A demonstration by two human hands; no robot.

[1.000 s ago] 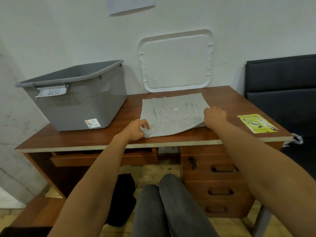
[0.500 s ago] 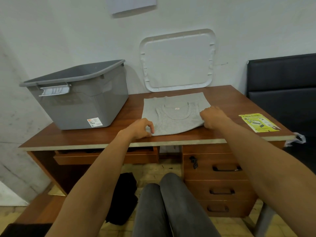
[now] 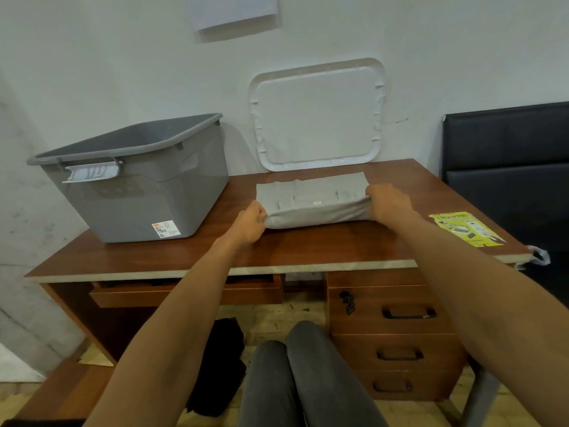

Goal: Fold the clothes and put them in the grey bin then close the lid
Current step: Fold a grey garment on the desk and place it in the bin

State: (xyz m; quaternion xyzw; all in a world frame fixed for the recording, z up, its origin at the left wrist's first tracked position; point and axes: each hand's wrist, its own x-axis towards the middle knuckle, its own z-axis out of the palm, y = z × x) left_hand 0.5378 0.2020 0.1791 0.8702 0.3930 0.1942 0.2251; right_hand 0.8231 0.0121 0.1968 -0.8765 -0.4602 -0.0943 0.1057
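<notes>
A light grey tank top [image 3: 314, 198] lies on the wooden desk [image 3: 308, 245], its near half raised and folded back over the far half. My left hand [image 3: 249, 223] grips the fold's left end. My right hand [image 3: 388, 201] grips the right end. The open grey bin [image 3: 138, 180] stands on the desk's left side. Its white lid [image 3: 317, 115] leans upright against the wall behind the shirt.
A yellow leaflet [image 3: 465, 229] lies near the desk's right front corner. A black padded chair back [image 3: 508, 167] stands to the right. Drawers [image 3: 397, 334] sit under the desk on the right, and my knees [image 3: 295, 374] are below its front edge.
Both hands have lifted the shirt's near edge and carried it away from me, so the flat shirt is now folded over. The view has moved closer.
</notes>
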